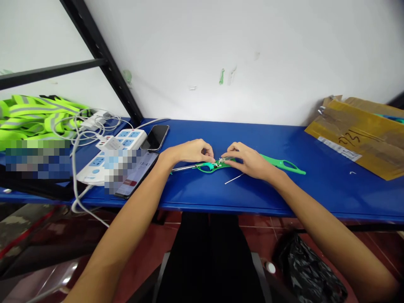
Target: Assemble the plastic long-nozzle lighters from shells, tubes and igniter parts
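On the blue tabletop [195, 193] lies a long green plastic piece [277, 162] with a loop-shaped handle at its right end. My left hand [196, 151] is closed at the piece's left part, its fingertips by a teal bit and a metal rod [184, 168]; what it grips is too small to name. My right hand [246, 159] pinches a small metal part [224, 159] over the middle of the green piece. A thin white stick [234, 179] lies just below my right hand.
Left are a white power strip [128, 141] with cables, two phones [156, 137] [139, 172] and neon yellow straps [38, 118]. A taped cardboard box [362, 134] stands right. A black shelf post [107, 59] rises behind. Below right, a black bag [311, 269] is on the floor.
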`<state>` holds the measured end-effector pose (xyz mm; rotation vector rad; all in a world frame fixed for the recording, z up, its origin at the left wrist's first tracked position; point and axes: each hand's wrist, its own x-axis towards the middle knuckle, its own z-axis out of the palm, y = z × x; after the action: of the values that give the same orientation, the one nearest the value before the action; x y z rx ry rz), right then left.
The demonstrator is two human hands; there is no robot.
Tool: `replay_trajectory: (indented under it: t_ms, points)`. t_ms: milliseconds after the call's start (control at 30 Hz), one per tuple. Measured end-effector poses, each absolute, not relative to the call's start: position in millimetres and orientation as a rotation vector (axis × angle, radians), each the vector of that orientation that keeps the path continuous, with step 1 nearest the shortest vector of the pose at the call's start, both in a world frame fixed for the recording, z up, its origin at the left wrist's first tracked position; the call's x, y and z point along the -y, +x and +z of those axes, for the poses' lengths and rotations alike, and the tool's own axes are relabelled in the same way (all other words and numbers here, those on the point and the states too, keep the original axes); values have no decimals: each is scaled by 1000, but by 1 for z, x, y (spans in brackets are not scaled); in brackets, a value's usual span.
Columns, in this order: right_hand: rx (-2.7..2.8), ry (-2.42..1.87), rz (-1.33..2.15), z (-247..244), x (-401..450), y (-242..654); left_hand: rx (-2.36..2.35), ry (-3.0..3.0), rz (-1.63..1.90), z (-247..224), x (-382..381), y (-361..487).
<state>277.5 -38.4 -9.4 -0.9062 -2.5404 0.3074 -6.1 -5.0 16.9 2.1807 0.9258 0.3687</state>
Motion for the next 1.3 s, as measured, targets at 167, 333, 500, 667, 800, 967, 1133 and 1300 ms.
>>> replay_trajectory:
  t_ms: [167,333,500,667,800,967,1133,1300]
  points:
    - [2561,-897,296,-13,39,274,-957,2182,391,17,7,-4]
    - [2584,-895,305,-13,40,274,-975,2378,364,17,13,0]
    - [2609,-907,303,-11,41,275,-1087,2493,346,24,21,4]
    - [2634,-895,332,-10,40,274,-1228,2556,160,45,37,10]
    - [2644,-888,333,-12,39,274,-1349,2680,-15,54,47,23]
    - [2632,-905,336,-12,40,274,-1351,2825,-57,51,52,34]
    - [2629,-887,330,-12,42,273,-1382,2898,-70,49,54,35]
    - [2624,-829,326,-16,39,273,-1365,3016,-119,51,52,49]
